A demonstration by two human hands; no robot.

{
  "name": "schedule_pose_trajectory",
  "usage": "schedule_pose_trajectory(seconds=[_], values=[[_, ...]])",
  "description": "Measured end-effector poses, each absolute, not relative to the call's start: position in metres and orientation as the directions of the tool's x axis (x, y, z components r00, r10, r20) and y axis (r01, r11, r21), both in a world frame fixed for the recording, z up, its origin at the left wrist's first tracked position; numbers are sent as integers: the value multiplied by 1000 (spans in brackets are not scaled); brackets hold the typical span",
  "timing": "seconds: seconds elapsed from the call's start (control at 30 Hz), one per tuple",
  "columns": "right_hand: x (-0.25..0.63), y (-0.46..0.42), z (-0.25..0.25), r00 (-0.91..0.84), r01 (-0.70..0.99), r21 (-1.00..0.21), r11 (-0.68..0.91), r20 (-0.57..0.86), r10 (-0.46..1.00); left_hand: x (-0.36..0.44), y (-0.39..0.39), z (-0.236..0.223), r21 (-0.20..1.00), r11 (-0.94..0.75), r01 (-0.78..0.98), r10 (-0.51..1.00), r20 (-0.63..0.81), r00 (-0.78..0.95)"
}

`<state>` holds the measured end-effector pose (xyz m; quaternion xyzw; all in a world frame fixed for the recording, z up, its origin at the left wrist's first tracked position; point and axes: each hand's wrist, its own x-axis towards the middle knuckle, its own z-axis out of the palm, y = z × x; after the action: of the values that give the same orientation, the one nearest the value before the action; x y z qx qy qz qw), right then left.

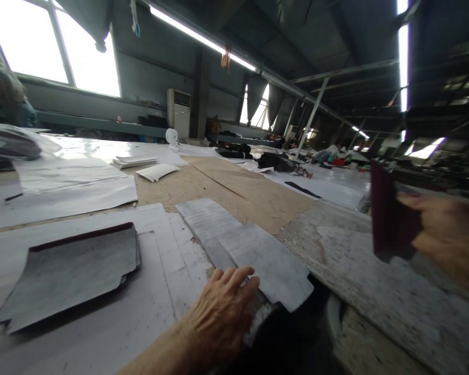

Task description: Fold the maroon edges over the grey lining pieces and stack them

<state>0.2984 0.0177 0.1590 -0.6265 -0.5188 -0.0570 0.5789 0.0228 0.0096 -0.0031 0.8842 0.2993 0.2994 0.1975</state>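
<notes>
Left hand (222, 307) on grey sheet (266, 265)

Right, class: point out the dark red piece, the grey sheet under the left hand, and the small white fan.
Dark red piece (386, 208), head view, middle of its flat face.
Grey sheet (273, 265), head view, bare top surface.
White fan (172, 137), head view, its round head.
</notes>
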Motion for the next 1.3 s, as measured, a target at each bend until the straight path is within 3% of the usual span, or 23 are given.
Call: schedule_pose_trajectory(seconds=[0.1,0.17,0.23,0.27,0.3,0.4,0.47,0.53,0.6,0.67,0.73,0.83,0.93,1.03,1.13,1.3], values=[[241,-2,127,326,712,-653,258,633,703,13,11,0,897,-379,228,867,258,426],[191,-18,91,65,707,-588,394,608,791,-4,12,6,984,-111,139,939,58,338],[140,-32,50,-137,637,-551,539,607,783,-31,13,14,991,57,125,941,-95,325],[117,-38,31,-279,580,-468,667,654,703,-47,13,18,979,136,148,931,-178,320],[95,-44,12,-305,539,-408,737,721,622,-64,11,22,959,208,194,914,-261,310],[38,-59,-30,-395,508,-334,794,729,559,-110,4,30,868,298,397,885,-407,226],[3,-69,-47,-252,577,-358,734,777,577,-131,-2,32,827,304,473,888,-426,173],[-29,-78,-57,10,644,-457,614,807,590,-142,-8,32,794,287,537,892,-425,152],[-52,-87,-63,140,668,-534,519,774,617,-145,-12,30,763,253,595,902,-408,140],[-63,-93,-66,16,695,-488,527,744,668,-144,-15,26,734,206,647,925,-361,115],[-61,-95,-65,-182,652,-416,634,725,664,-140,-17,23,705,148,693,951,-293,95],[-37,-87,-54,-283,404,-434,805,778,561,-133,-19,19,659,38,751,979,-175,104],[5,-67,-34,-318,203,-464,862,802,506,-127,-20,18,613,-62,788,991,-59,123],[50,-40,-16,-461,351,-359,865,737,494,-124,-23,17,570,-138,810,988,24,152],[81,-19,-10,-552,556,-160,816,662,506,-124,-25,13,530,-212,821,977,88,196],[89,-13,-18,-629,584,-39,810,610,482,-126,-22,12,489,-247,836,969,105,225]])
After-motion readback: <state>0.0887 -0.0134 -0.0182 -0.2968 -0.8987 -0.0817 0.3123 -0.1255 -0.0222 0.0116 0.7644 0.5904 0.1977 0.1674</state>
